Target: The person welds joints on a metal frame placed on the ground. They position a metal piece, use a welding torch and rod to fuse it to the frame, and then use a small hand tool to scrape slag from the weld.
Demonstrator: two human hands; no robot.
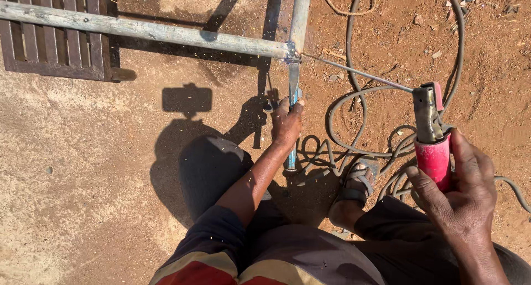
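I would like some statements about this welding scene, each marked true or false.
1. The right hand grips a red-handled electrode holder. True.
2. The rod reaches to the joint of the two metal tubes. True.
3. The left hand lies flat on the ground. False: it holds the upright-running tube below the joint.
4. The ground is green grass. False: it is reddish-brown dirt.
5. A cable lies in loops on the ground near a sandalled foot. True.
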